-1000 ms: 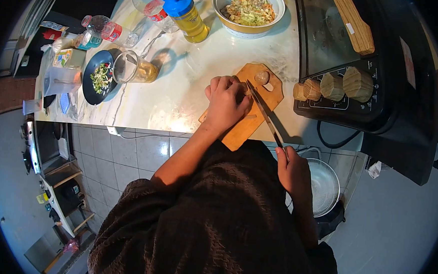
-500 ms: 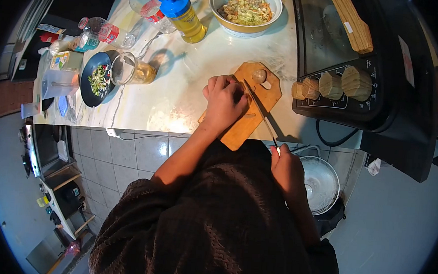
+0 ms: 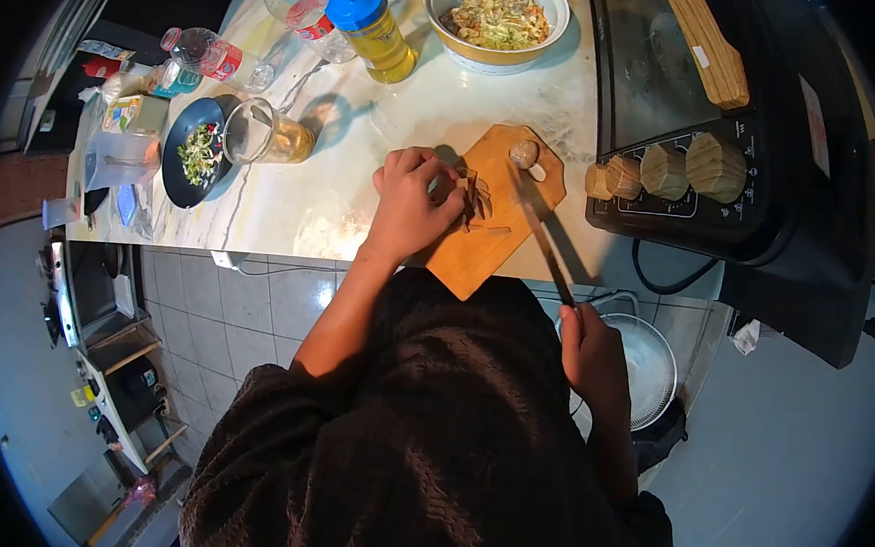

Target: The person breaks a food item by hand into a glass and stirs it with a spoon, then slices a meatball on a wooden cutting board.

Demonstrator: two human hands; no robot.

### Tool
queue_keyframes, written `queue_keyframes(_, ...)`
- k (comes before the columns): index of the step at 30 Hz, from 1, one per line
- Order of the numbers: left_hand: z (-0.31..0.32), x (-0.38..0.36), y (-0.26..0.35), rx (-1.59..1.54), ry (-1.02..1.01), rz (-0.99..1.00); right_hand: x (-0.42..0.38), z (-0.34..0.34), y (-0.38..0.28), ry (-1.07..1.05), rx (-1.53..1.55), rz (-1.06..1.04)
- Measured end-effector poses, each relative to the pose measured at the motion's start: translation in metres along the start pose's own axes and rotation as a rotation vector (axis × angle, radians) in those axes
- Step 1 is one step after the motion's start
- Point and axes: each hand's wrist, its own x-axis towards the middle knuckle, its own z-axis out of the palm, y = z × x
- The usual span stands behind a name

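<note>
My right hand [image 3: 593,348] grips the handle of a long kitchen knife [image 3: 548,242], its blade slanting up over the right part of a wooden cutting board [image 3: 468,267]. Close to the knife's tip, a round brownish ball of food [image 3: 523,153] sits near the board's hole. My left hand [image 3: 407,199] is at the board's left edge with fingers curled together; what they pinch is mostly hidden. Thin brown strips of food [image 3: 478,198] lie right beside its fingertips, and one loose strip [image 3: 490,231] lies lower on the board.
A bowl of shredded vegetables [image 3: 493,51] stands at the back. Leftward are a blue-lidded bottle of yellow liquid [image 3: 377,39], a glass mug [image 3: 276,135] and a dark plate [image 3: 177,162] with chopped greens. A black oven [image 3: 662,212] borders the right; a colander [image 3: 652,367] is below.
My left hand has moved left, uncovering brown strips on the board. My right hand and the knife have shifted right and slightly down, the blade now away from my left fingers.
</note>
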Motion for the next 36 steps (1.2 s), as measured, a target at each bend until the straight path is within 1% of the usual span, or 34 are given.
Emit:
queue_keyframes(1, -0.004, -0.001, -0.001, 0.012, -0.018, -0.022, 0.002, 0.001, 0.001, -0.002, 0.000, -0.003)
queue_keyframes(2, -0.007, -0.003, -0.002, 0.022, -0.036, -0.044, 0.004, 0.000, 0.004, 0.016, -0.062, 0.017)
queue_keyframes(3, -0.008, -0.005, -0.003, 0.024, -0.035, -0.046, 0.005, 0.000, 0.006, 0.034, -0.125, 0.037)
queue_keyframes(6, -0.011, -0.010, -0.005, 0.040, -0.084, -0.028, 0.007, 0.000, 0.010, 0.025, -0.162, 0.022)
queue_keyframes(10, -0.014, -0.012, 0.000, 0.058, -0.110, -0.004, 0.005, 0.004, 0.010, -0.002, -0.146, -0.029)
queue_keyframes(12, -0.015, -0.012, 0.002, 0.053, -0.106, -0.001, 0.005, 0.007, 0.010, -0.042, -0.087, -0.059)
queue_keyframes(14, -0.016, -0.012, 0.004, 0.048, -0.156, 0.000, 0.006, 0.004, 0.006, -0.041, -0.094, -0.037)
queue_keyframes(17, -0.008, -0.013, 0.004, 0.009, -0.097, 0.027, 0.008, 0.002, 0.007, -0.022, -0.073, -0.029)
queue_keyframes(20, -0.006, -0.012, 0.004, 0.021, -0.136, 0.030, 0.010, 0.002, 0.009, -0.020, -0.095, -0.017)
queue_keyframes(23, -0.004, -0.012, 0.006, 0.002, -0.131, 0.072, 0.010, 0.003, 0.009, -0.015, -0.079, -0.038)
queue_keyframes(25, -0.001, -0.013, 0.006, 0.007, -0.119, 0.079, 0.010, 0.001, 0.007, -0.058, -0.074, -0.024)
queue_keyframes(33, 0.000, -0.011, 0.011, 0.012, -0.117, 0.116, 0.010, 0.000, 0.006, -0.080, -0.099, -0.004)
queue_keyframes(36, 0.000, -0.011, 0.009, 0.023, -0.174, 0.107, 0.010, 0.002, 0.009, -0.062, -0.069, 0.005)
